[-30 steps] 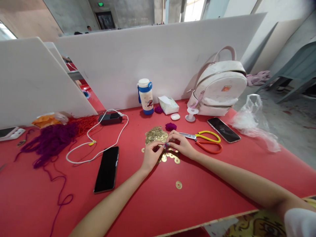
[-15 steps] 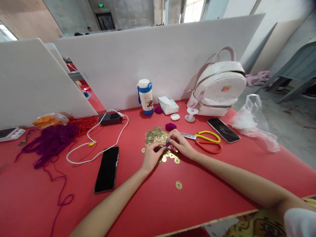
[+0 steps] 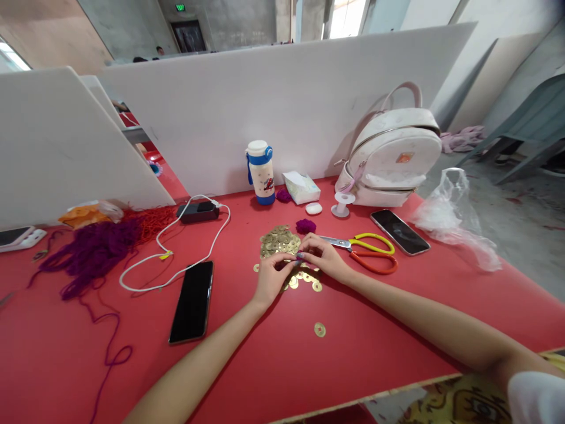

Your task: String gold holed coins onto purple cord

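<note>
My left hand and my right hand meet fingertip to fingertip over a pile of brass coins with square holes. Both pinch a short bit of purple yarn, mostly covered by the fingers. Loose coins lie just below the hands, and a single coin rests nearer to me. Behind my right hand sits a small purple yarn bundle. Scissors with yellow and orange handles lie to the right, blades toward my right hand.
On the red table stand a bottle, a tissue pack, a spool and a backpack. Phones lie left and right. A white cable loops near a purple yarn heap. A plastic bag lies right.
The fingertips have drawn closer together, and less purple yarn shows between them. My right fingers have shifted slightly. Objects on the table stay where they were.
</note>
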{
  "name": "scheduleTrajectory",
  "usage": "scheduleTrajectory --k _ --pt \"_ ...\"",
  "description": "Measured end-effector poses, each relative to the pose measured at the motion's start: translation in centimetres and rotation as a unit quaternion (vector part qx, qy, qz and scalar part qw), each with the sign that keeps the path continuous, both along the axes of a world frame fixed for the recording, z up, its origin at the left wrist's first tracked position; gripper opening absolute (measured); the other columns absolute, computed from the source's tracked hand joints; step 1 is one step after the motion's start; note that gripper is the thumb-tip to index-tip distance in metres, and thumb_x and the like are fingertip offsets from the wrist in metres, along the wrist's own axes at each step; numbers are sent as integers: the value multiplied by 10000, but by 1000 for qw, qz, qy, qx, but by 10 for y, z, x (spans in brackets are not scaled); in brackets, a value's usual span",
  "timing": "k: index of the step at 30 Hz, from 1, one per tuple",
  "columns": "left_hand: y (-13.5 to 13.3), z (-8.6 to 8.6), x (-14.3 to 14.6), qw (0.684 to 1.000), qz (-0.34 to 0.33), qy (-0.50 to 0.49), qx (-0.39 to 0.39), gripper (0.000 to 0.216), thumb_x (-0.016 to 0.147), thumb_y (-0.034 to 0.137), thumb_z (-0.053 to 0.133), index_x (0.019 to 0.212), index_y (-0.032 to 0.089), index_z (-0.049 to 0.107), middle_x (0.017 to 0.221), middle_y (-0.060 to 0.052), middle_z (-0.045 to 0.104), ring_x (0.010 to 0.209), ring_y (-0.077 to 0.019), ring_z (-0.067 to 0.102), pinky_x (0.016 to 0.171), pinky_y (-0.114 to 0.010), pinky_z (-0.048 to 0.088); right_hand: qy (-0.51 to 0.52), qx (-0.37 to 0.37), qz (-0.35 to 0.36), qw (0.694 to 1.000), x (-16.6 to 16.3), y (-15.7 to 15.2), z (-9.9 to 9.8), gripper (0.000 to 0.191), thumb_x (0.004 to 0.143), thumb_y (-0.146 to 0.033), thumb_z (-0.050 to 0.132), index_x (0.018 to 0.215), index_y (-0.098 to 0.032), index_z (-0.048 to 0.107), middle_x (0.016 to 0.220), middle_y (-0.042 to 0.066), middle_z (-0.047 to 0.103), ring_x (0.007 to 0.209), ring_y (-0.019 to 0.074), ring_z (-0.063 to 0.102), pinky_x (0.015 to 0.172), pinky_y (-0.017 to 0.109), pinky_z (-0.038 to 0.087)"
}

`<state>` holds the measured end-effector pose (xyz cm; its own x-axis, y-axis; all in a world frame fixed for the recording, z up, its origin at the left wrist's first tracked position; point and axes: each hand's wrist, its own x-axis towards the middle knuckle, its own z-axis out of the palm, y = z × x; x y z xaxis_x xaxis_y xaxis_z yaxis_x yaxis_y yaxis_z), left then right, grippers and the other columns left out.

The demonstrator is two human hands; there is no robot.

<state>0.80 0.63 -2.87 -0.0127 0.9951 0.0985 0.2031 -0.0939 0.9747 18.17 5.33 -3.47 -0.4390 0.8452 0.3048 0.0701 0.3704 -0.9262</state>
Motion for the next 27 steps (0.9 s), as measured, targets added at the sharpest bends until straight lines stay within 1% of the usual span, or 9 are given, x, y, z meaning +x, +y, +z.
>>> scheduleTrajectory --k 3,5,8,11,13,16,18,23,27 --pt "0 1 1 1000 8 3 2 68 714 224 712 755 186 750 807 -55 753 767 -202 688 735 -299 527 15 13 -9 1000 1 0 -2 207 873 -394 616 814 -196 630 857 38 538 784 172 532 693 313 441" --pt "0 1 1 1000 14 -1 -1 57 701 222 718 735 187 747 784 -53 751 749 -203 686 714 -296 526 21 11 -21 1000 1 0 -2 192 880 -383 605 821 -201 615 856 32 542 779 168 535 698 308 444" --pt "0 -2 0 1000 27 -13 -8 62 693 231 720 727 185 747 766 -54 745 732 -202 682 684 -292 522 33 -20 -52 998 1 0 -3 191 900 -383 565 828 -207 582 831 14 539 724 149 530 664 283 438" --pt "2 -4 -2 998 52 -32 -14 81 682 244 724 729 181 745 751 -54 737 713 -197 674 653 -284 516 39 -50 -68 996 1 0 -4 219 931 -396 501 849 -205 570 792 6 556 711 148 539 672 276 442" --pt "2 -4 -2 997 63 -46 -23 92 677 254 724 728 179 742 735 -49 731 691 -188 666 634 -275 509 20 -53 -49 997 0 0 -5 245 935 -397 491 837 -194 589 766 8 578 711 150 550 677 274 446" --pt "2 -3 -2 995 66 -67 -34 113 677 277 724 734 181 741 718 -40 725 659 -176 651 611 -267 502 -24 -43 10 999 0 -1 -6 242 906 -388 558 816 -178 639 754 16 624 696 151 571 653 265 446" --pt "2 -2 -2 994 66 -81 -39 116 674 286 726 728 183 739 706 -35 720 643 -169 643 601 -263 500 -36 -32 35 998 1 -2 -5 229 886 -383 599 818 -174 664 772 24 651 701 153 589 649 262 449" --pt "2 -3 -3 993 66 -91 -28 85 646 250 734 690 177 734 729 -34 719 663 -164 644 622 -260 507 -56 -8 72 996 2 -4 -3 249 889 -385 604 780 -170 668 769 31 653 699 155 604 650 264 460" --pt "2 -1 -3 994 51 -101 -15 78 632 235 737 676 171 739 750 -47 721 712 -181 660 666 -278 523 -92 41 90 991 0 -5 0 270 896 -384 593 737 -175 654 758 37 659 708 165 606 663 277 463"
